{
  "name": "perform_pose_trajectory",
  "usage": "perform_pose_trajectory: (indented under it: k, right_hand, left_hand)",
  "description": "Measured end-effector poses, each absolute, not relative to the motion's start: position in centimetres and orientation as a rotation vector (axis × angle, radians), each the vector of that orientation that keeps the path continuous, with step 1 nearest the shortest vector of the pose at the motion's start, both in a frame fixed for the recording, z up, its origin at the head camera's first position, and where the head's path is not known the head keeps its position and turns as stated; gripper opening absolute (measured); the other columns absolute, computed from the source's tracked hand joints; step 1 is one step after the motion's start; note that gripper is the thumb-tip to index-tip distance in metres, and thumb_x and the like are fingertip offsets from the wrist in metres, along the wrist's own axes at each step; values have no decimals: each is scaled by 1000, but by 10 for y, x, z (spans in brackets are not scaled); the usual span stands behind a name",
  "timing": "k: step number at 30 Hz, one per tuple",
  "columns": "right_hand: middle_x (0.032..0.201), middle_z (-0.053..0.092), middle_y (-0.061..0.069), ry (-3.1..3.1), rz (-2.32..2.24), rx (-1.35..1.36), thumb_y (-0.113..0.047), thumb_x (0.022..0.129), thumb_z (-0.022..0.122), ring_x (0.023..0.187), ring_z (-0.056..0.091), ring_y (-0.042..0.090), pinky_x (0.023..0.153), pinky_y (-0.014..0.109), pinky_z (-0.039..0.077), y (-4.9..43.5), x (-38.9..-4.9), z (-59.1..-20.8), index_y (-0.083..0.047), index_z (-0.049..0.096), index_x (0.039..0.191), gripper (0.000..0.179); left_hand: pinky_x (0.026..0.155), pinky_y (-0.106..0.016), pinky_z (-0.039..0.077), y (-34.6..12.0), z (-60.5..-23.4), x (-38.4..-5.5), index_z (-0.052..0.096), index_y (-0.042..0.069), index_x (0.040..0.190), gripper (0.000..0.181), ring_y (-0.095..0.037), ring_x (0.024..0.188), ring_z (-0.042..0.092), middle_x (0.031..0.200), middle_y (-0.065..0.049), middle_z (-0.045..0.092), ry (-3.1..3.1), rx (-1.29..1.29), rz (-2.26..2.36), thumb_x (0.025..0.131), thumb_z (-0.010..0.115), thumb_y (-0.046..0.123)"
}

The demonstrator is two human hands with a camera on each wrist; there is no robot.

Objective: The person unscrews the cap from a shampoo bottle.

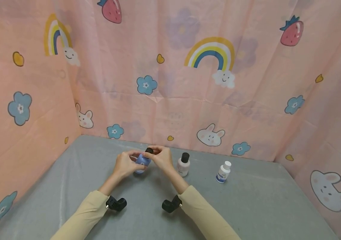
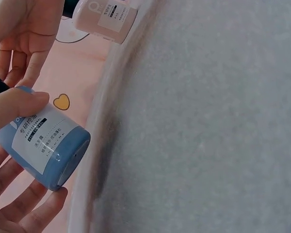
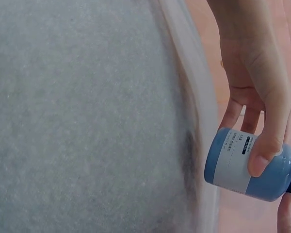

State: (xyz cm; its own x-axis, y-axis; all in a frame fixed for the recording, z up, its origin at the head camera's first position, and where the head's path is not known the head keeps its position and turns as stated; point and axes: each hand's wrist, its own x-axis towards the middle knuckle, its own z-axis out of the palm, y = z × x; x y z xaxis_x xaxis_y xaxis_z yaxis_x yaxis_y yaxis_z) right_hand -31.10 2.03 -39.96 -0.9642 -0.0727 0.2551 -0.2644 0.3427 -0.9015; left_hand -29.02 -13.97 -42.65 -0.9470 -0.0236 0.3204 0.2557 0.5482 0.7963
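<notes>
A blue shampoo bottle (image 1: 142, 162) with a black cap (image 1: 149, 150) and a white label leans to the right over the table. My left hand (image 1: 126, 164) grips its body, thumb across the label and fingers around the far side, as the left wrist view shows. At the top, my right hand (image 1: 162, 158) pinches the cap between thumb and fingers. In the right wrist view, the right fingers (image 3: 286, 213) show only partly beside the cap. Just right of the right hand stands a pale pink bottle (image 1: 183, 167) with a black cap.
A small white bottle (image 1: 223, 172) with a white cap and blue-marked label stands farther right on the grey tabletop (image 1: 257, 200). A pink patterned curtain (image 1: 170, 113) rises along the table's back and sides. Black wrist cameras (image 1: 117, 203) sit at both cuffs.
</notes>
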Motion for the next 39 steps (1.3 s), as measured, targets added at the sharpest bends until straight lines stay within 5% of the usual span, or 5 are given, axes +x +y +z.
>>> perform_pose_trajectory:
  k: [21,39]
  right_hand:
    - [89,72,11,-2466,1615,385,-24,75,81,75,64,12,65,22,50,23,-312,-401,-8,75,97,28]
    - [99,74,13,-2476,1585,664,-17,80,77,92,70,27,73,27,57,26,-309,-399,-7,73,108,30]
  left_hand:
    - [68,-33,54,-141,-431,-289,74,11,103,48,-23,86,68,95,-7,75,-2476,-202,-1409,59,90,24]
    - [69,-30,54,-148,-440,-293,71,7,110,54,-25,89,68,100,-13,73,-2469,-227,-1552,62,89,19]
